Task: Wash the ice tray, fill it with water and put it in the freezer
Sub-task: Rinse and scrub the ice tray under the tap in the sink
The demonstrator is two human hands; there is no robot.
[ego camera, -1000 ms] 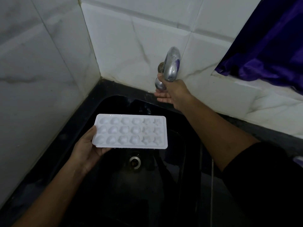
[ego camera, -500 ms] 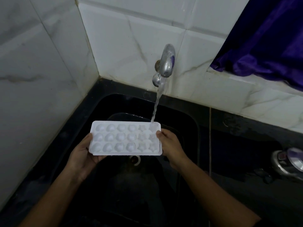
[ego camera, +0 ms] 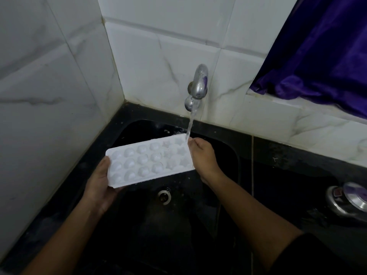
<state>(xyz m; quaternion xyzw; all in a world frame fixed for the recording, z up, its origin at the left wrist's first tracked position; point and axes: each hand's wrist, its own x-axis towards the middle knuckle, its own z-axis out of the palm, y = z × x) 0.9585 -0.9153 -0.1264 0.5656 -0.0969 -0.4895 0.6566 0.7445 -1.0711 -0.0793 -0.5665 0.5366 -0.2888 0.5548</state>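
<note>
A white ice tray (ego camera: pixel 147 160) with round and star-shaped cups is held over the black sink (ego camera: pixel 224 143), tilted with its right end raised. My left hand (ego camera: pixel 99 182) grips its left end from below, thumb on the edge. My right hand (ego camera: pixel 202 155) grips the right end with curled fingers. The metal tap (ego camera: pixel 198 84) on the tiled wall runs, and its water stream (ego camera: pixel 190 124) lands on the tray's far right corner by my right fingers.
The sink drain (ego camera: pixel 164 196) lies below the tray. A black counter (ego camera: pixel 297 175) extends right, with a steel lidded pot (ego camera: pixel 349 199) at its right edge. A purple curtain (ego camera: pixel 321 52) hangs at the upper right. White marble tiles (ego camera: pixel 49 96) close off the left and back.
My right hand left the tap and took the tray's right end. Water now runs. The tray's right end has risen under the stream.
</note>
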